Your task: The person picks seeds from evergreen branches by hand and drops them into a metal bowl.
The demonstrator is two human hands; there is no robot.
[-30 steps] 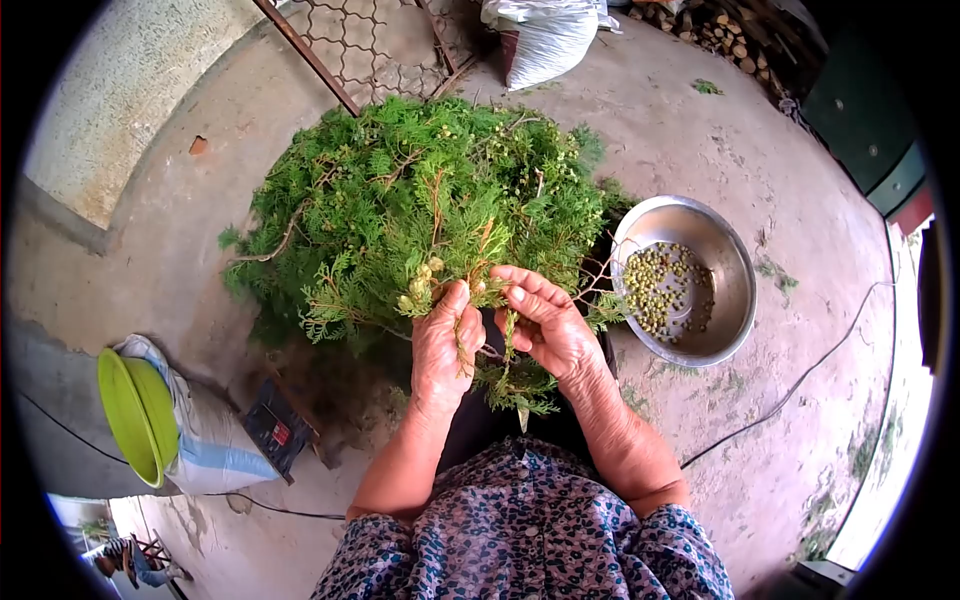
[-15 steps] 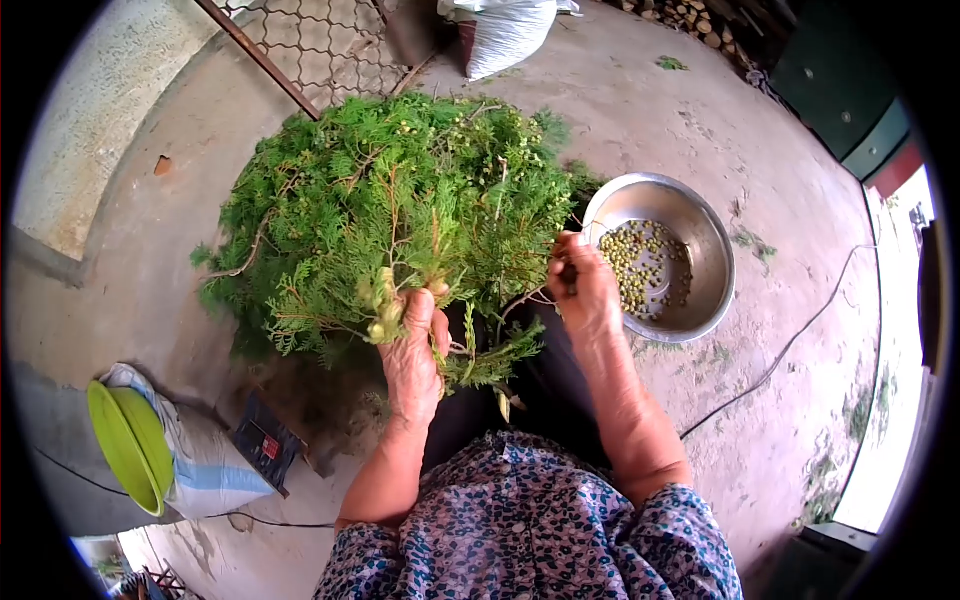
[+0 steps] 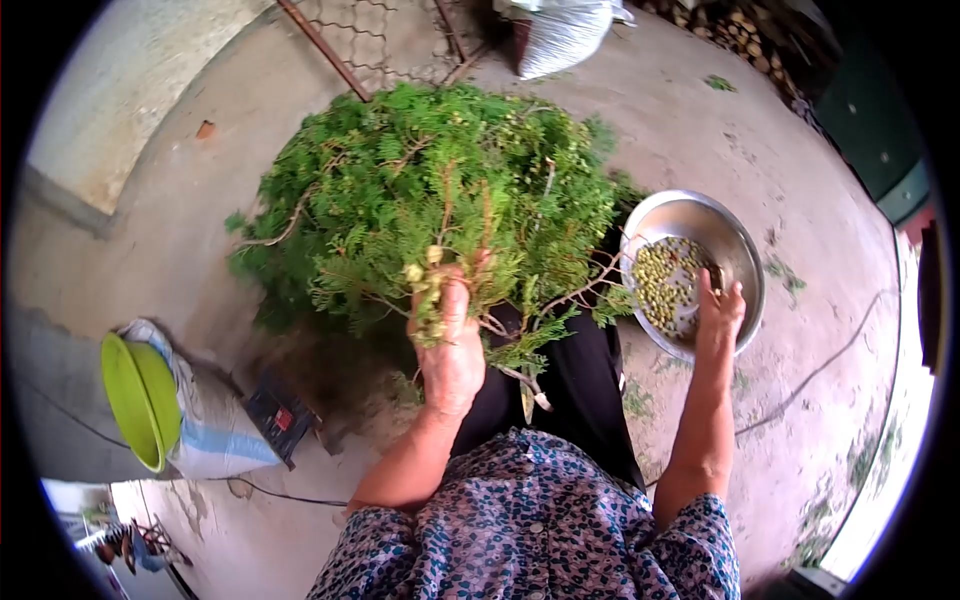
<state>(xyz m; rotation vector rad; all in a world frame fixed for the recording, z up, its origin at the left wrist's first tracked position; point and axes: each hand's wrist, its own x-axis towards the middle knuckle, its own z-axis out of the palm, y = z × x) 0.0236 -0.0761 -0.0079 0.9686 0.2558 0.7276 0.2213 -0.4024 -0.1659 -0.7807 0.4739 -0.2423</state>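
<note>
My left hand (image 3: 450, 350) is closed around a conifer sprig (image 3: 430, 290) with pale green seed cones on it, held over the near side of a large heap of green conifer branches (image 3: 420, 180). A bare woody stem (image 3: 575, 295) sticks out to the right of the heap. My right hand (image 3: 720, 312) is over the near right part of a round metal bowl (image 3: 745, 240), with its fingers apart. Something dark shows at its fingertips, too small to make out. Inside the bowl lie many small green cones (image 3: 660, 285), mostly toward the left.
A lime green basin (image 3: 135, 400) leans against a white and blue sack (image 3: 220, 430) at the left. Beyond the heap stand a white sack (image 3: 565, 40) and a rusty metal frame (image 3: 325, 50). Stacked firewood (image 3: 745, 40) is at the far right. A cable (image 3: 815, 365) crosses the floor.
My right hand has moved right, from beside the branches to over the bowl, and its fingers have spread. My left hand still grips the sprig. The whole view has shifted slightly.
</note>
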